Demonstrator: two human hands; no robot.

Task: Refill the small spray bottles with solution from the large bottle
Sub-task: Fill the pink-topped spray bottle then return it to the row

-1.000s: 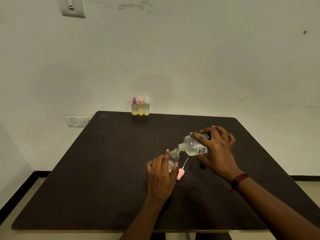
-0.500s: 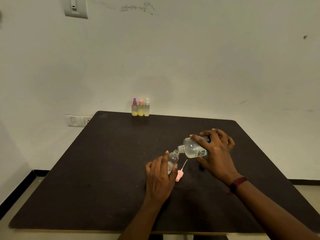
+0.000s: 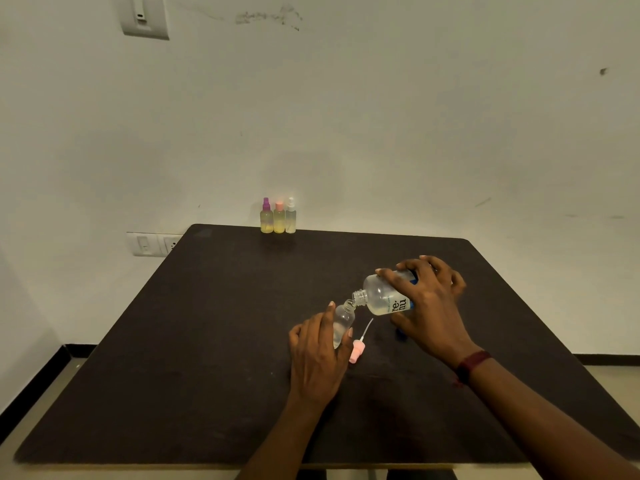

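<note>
clear plastic small bottle [image 3: 343, 320] stands on the table [image 3: 207, 341], leaning a little rightward, left hand [image 3: 318, 362] curled round it. right hand [image 3: 429, 306] wraps the large bottle [image 3: 381, 301], held nearly level, neck pointing left and down, mouth meeting the small bottle's open mouth. pink spray cap [image 3: 356, 353] lies just beside.

Dark table [image 3: 207, 341], switch plate [image 3: 143, 15] high on pale wall [image 3: 415, 116]; socket panel [image 3: 152, 244] by table's far-left corner
</note>
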